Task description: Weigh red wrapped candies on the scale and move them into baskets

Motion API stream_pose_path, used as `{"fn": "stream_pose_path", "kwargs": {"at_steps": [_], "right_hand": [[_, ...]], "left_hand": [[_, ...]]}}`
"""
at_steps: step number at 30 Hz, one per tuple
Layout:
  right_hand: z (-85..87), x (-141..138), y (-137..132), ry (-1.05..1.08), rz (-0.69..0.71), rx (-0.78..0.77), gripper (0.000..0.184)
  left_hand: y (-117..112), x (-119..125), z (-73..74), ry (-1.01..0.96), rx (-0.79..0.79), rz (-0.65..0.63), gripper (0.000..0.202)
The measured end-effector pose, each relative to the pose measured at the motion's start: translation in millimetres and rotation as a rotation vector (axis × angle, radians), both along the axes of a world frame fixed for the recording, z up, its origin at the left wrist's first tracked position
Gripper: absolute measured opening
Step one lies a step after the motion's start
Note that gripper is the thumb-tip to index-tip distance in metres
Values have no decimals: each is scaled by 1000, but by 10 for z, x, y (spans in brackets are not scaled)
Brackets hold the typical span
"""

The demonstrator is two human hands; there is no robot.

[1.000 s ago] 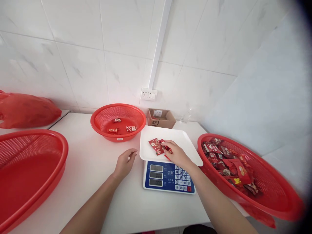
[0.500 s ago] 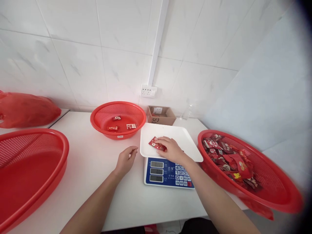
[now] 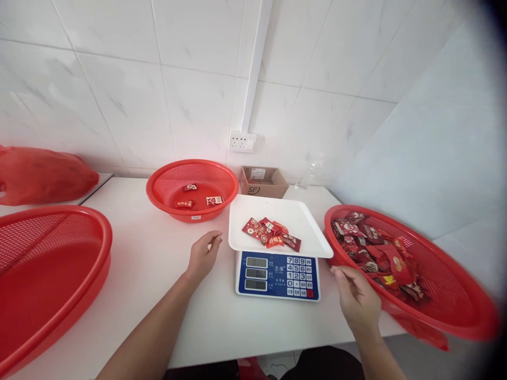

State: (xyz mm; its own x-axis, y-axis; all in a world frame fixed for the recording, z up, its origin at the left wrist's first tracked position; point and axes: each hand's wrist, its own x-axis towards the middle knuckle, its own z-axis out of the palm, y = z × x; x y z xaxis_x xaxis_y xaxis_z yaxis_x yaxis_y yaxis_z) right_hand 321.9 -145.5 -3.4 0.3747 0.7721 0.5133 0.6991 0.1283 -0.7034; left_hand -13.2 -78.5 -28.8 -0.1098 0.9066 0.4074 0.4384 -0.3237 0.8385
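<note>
Several red wrapped snack packets (image 3: 255,230) lie in a loose group on the white pan (image 3: 281,208) of the digital scale (image 3: 277,277). My left hand (image 3: 204,256) hovers left of the scale, fingers curled in, with nothing visible in it. To the right of the scale's keypad is my right hand (image 3: 356,298), its fingers drawn together and no packet seen in them. It is beside the rim of a red basket (image 3: 455,295) that holds many similar packets. The scale's displays are lit, but their digits are too faint to read surely.
A smaller red basket (image 3: 193,168) with 3 packets stands behind my left hand. Another red basket (image 3: 59,295) is at the left. Against the wall are a cardboard box (image 3: 263,187), a clear plastic container (image 3: 306,177) and a full red bag (image 3: 47,177).
My right hand has let go of the packets on the pan and moved right and toward me, leaving the whole group in view. My left hand has barely moved.
</note>
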Motion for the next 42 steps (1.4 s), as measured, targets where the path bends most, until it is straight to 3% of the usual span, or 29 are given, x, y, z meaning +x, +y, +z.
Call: {"fn": "stream_pose_path", "kwargs": {"at_steps": [3, 7, 12, 16, 18, 21, 26, 32, 36, 42], "right_hand": [[-280, 152, -119, 215, -108, -194, 43], [-542, 240, -114, 368, -110, -314, 51], [-634, 260, -90, 240, -24, -355, 48], [-657, 294, -100, 237, -5, -361, 48], [-676, 314, -100, 237, 3, -361, 48], [-702, 337, -94, 232, 11, -360, 48], [-712, 348, -102, 224, 33, -327, 47], [-675, 334, -128, 218, 21, -338, 48], [-654, 330, -139, 224, 39, -362, 49], [-650, 335, -133, 235, 38, -404, 52]], "left_hand": [[-9, 15, 16, 5, 4, 12, 21], [-9, 31, 24, 9, 14, 48, 20], [-12, 12, 35, -5, 71, 157, 22], [-80, 49, 139, 1, 208, 241, 21], [-132, 112, 228, 63, 310, 206, 18], [-181, 252, 379, 201, 402, 53, 18], [-115, 521, 551, 497, 273, -138, 28], [-125, 705, 562, 725, 151, -219, 40], [-106, 555, 588, 700, 156, -171, 39], [213, -124, 623, 743, 91, 203, 38]]}}
